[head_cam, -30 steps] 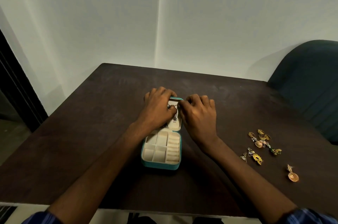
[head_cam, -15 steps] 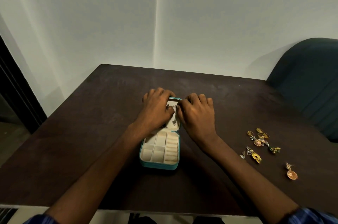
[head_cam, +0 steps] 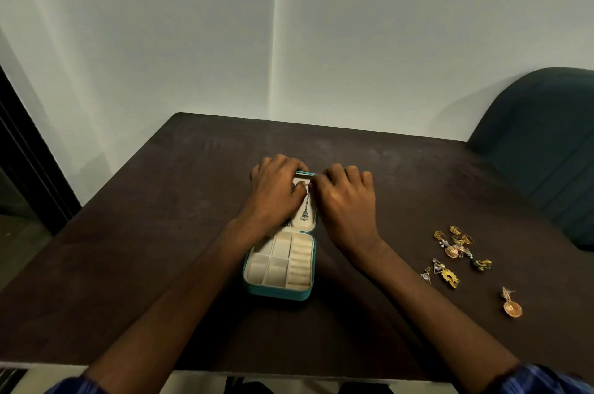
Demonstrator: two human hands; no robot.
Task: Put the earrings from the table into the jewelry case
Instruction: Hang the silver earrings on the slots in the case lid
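Both hands work at the flat-open lid of the small teal zip jewelry case with cream compartments (head_cam: 278, 290); left hand (head_cam: 276, 197) and right hand (head_cam: 345, 200) appear to pinch the top of a silver dangling earring (head_cam: 305, 212), probably fixing it to the lid panel. Remaining gold earrings (head_cam: 456, 249) lie well to the right on the dark wooden table (head_cam: 160, 233), in reach for later picks.

A single head-worn camera looks forward and steeply down from above the near edge of the table (head_cam: 135, 233); both forearms run up from the bottom corners, and the fingers (head_cam: 283, 165) meet at mid-frame, fairly close; the wide lens takes in the wall (head_cam: 385, 40) beyond the fingers, a chair (head_cam: 543, 142) to their right and a dark doorway (head_cam: 19, 149) to their left; no second view exists.
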